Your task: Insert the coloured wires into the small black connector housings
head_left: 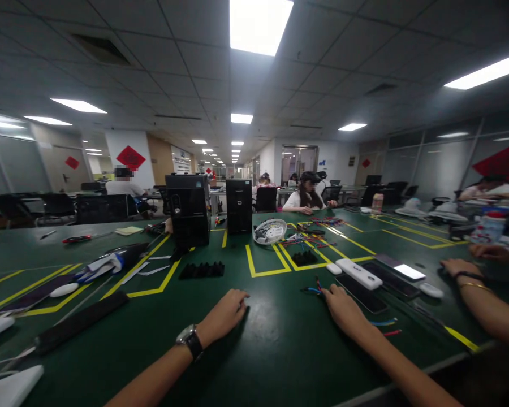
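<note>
My left hand (224, 315), with a watch (190, 341) on its wrist, rests on the green table (263, 356). Its fingers are loosely bent and apart, and nothing shows in them. My right hand (343, 310) is closed on a thin bundle of wires (316, 290). Blue and dark ends stick out past the fingertips. On the other side of that hand, blue and red wire ends (385, 323) come out beneath the wrist. Just beyond the right hand lie a black phone (362, 293) and a white power strip (358, 273).
Two black computer towers (239, 206) stand across the table, beside a white basket (270, 232). Loose coloured wires (309, 240) and black foam pieces (201, 269) lie amid yellow tape. A co-worker's hand (462, 268) rests at right. Another person (309, 195) sits opposite.
</note>
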The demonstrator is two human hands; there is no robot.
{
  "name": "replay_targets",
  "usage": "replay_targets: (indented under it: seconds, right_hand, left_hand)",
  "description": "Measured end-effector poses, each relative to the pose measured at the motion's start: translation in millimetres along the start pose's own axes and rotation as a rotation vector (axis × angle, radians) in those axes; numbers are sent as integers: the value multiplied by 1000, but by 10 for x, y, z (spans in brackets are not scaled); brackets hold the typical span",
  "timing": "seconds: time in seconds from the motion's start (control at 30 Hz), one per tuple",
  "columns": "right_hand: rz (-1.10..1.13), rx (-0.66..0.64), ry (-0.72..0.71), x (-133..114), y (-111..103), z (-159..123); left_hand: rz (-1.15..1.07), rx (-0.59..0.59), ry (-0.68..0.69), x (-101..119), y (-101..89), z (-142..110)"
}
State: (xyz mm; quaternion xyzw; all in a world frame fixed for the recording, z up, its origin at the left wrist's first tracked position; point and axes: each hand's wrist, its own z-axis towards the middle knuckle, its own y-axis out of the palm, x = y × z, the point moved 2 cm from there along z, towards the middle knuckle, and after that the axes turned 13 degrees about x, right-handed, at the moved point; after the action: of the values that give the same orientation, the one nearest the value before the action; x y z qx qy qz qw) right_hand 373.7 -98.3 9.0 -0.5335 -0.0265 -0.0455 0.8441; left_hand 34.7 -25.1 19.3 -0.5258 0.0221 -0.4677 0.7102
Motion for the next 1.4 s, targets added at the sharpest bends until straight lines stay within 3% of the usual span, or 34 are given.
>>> replay_targets:
  seconds: [0.23,0.43,0.57,0.67,0.83,1.03,1.2,1.3,1.4]
  right_hand:
    - [1,26,144,332,99,110]
    - [142,114,190,467,129,69]
    - [242,131,225,550,125,45]
    - [279,118,265,636,158,49]
    - [299,110,304,673,115,149]
    - [164,78,212,424,48,506]
    - [10,-99,152,335,149,753]
    - [69,-59,189,394,85,888]
    - [100,-6,240,486,-69,1037]
  left_hand:
    - [-6,108,50,224,783,1040]
    - [17,104,-51,322,1353,1910]
    - [-16,96,-85,354,1649,2276]
    - [-38,92,-102,349,1786,2379]
    - [-90,145,-97,272,1757,2248]
    - [-464,207,-94,153,1340,1748]
    - [-845,104,-409,40,860,1128]
    - [-1050,62,-595,-66,575,704]
    - [-1254,102,-724,-232,358,323]
